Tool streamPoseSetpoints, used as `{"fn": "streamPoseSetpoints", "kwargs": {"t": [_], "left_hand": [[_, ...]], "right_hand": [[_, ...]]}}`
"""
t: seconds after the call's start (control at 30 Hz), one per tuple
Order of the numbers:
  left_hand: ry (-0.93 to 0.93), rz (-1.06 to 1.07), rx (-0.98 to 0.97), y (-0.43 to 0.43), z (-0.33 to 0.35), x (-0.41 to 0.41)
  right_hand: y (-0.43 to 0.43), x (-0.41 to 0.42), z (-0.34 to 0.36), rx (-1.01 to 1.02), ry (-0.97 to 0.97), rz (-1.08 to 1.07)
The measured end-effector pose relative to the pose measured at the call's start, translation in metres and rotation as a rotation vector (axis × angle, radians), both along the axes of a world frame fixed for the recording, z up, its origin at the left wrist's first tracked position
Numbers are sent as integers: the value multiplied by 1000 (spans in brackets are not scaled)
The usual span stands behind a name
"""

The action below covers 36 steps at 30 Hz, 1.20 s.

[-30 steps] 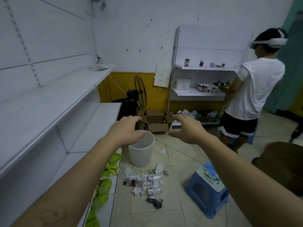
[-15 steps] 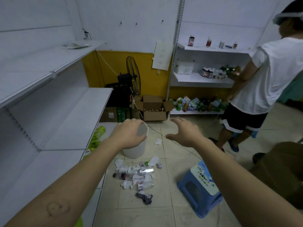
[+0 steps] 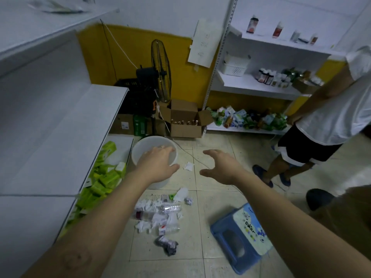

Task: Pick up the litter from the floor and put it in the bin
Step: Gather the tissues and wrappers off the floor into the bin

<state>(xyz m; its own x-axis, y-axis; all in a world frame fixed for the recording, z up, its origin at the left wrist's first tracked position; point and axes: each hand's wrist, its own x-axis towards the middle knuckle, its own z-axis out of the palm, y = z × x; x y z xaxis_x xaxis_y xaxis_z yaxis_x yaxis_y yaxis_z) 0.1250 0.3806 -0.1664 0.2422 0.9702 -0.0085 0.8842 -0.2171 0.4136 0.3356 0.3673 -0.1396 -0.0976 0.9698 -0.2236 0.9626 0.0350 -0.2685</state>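
Both hands were empty here. The left hand [image 3: 158,165] was palm down with fingers loosely spread, overlapping the white bin [image 3: 144,147] at centre left, and the right hand [image 3: 220,167] was spread the same way in mid frame over bare tile, so nothing was picked up yet. The litter pile [image 3: 158,213] sat just below the bin toward lower centre: torn white paper plus a couple of clear plastic bottles [image 3: 170,208]. One stray scrap [image 3: 188,166] lay between the two hands and a dark crumpled wad [image 3: 166,244] sat at the pile's lower edge. My take: scoop the paper with both hands cupped together instead of going piece by piece, take the bottles separately since they'd probably roll, and grab the stray scrap last since it's right beside the bin. Also watch the thin cable running across the floor near it. As for writing, the blue stool [image 3: 249,227] at lower right had a cartoon sticker reading something like "Bear". The bottle labels and the paper sheet [image 3: 202,45] on the wall at top centre were too blurry to read.
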Motion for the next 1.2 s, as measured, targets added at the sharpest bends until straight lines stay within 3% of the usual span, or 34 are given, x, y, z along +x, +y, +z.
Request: {"fn": "streamPoseSetpoints", "kwargs": {"t": [0.3,0.63,0.87,1.2], "left_hand": [[-39,67,-86,84,-29,23],[-32,344,-164,145,-45,95],[-80,486,-145,137,-47,90],[-137,543,-140,130,-72,80]], "right_hand": [[108,41,-34,-91,-32,36],[238,89,-84,-164,-1,244],[275,79,-90,-149,-24,402],[274,67,-106,-160,-76,465]]}}
